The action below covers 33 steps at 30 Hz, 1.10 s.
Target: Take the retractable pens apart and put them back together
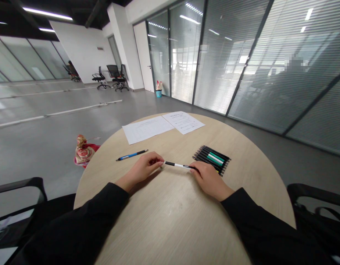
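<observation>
A black-and-white pen [178, 165] is held level just over the round table, between my two hands. The fingers of my left hand [140, 169] are pinched at its thin tip end, next to the black grip. My right hand [210, 179] grips the opposite end, by the clip, and its fingers cover that end. Just beyond my right hand lies a row of several pens [212, 158], mostly black, with green and white barrels among them. A blue pen [132, 155] with black ends lies alone past my left hand.
Two printed paper sheets [147, 129] lie at the far side of the wooden table [170, 228]. Black armchairs [21, 184] stand at both near sides. A red patterned bag [84, 151] is beyond the left edge, and a blue bin [158, 93] stands by the glass wall.
</observation>
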Each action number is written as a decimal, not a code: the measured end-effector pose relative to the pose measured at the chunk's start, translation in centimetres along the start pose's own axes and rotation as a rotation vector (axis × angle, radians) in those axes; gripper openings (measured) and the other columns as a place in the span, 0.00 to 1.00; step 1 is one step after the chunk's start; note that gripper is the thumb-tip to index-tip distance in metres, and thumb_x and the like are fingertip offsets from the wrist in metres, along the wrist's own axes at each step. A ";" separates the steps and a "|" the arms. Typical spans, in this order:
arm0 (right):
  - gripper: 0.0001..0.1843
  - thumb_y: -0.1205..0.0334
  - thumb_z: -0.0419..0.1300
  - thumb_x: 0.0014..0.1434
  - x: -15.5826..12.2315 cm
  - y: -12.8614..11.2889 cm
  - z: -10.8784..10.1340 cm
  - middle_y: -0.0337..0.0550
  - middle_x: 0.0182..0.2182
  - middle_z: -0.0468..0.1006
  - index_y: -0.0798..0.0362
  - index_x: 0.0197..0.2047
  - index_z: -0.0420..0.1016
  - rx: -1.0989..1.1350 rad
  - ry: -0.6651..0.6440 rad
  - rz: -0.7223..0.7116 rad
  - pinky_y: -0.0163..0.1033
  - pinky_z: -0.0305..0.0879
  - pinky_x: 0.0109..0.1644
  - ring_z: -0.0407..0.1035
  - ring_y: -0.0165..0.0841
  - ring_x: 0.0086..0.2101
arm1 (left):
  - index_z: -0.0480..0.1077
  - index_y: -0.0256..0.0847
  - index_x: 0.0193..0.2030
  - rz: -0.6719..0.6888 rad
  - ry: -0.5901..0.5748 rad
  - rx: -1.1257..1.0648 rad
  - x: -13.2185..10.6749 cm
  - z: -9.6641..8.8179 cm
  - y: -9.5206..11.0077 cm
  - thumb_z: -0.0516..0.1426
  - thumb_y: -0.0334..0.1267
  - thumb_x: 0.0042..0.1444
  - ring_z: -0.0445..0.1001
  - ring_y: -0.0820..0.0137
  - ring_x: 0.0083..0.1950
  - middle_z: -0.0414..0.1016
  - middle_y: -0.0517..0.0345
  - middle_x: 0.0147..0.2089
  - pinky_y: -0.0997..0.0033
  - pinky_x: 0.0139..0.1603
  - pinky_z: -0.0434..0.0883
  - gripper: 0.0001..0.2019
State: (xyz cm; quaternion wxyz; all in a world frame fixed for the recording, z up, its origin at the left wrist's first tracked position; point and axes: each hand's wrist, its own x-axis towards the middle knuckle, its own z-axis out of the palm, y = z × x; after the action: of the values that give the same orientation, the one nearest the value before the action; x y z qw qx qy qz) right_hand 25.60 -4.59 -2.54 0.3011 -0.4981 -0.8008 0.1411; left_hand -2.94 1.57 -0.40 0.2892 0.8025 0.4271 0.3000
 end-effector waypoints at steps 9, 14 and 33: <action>0.09 0.68 0.55 0.69 0.0 0.0 0.0 0.47 0.41 0.81 0.53 0.45 0.77 -0.013 0.024 -0.002 0.42 0.68 0.50 0.75 0.39 0.42 | 0.77 0.38 0.34 -0.100 0.073 -0.126 -0.1 -0.1 0.1 0.61 0.43 0.58 0.71 0.66 0.34 0.77 0.54 0.33 0.66 0.37 0.67 0.09; 0.10 0.69 0.54 0.68 0.1 0.6 0.1 0.48 0.42 0.81 0.54 0.46 0.77 -0.031 0.095 0.025 0.43 0.68 0.50 0.74 0.39 0.43 | 0.76 0.37 0.33 -0.195 0.165 -0.316 0.2 -0.3 -1.3 0.62 0.45 0.56 0.64 0.72 0.27 0.70 0.59 0.26 0.72 0.28 0.61 0.12; 0.11 0.65 0.53 0.68 0.2 1.5 0.1 0.50 0.42 0.81 0.55 0.46 0.77 -0.072 0.205 0.087 0.45 0.68 0.49 0.74 0.41 0.42 | 0.72 0.38 0.32 -0.315 0.433 -0.491 0.8 -1.2 -2.5 0.67 0.50 0.47 0.60 0.76 0.23 0.64 0.66 0.22 0.74 0.26 0.56 0.17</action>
State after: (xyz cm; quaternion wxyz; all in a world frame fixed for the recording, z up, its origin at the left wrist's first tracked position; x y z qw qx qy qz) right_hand 26.57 -3.70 -3.33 0.3567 -0.5545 -0.7482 0.0735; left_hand -4.72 3.68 -1.28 0.4188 0.5512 0.5120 0.5086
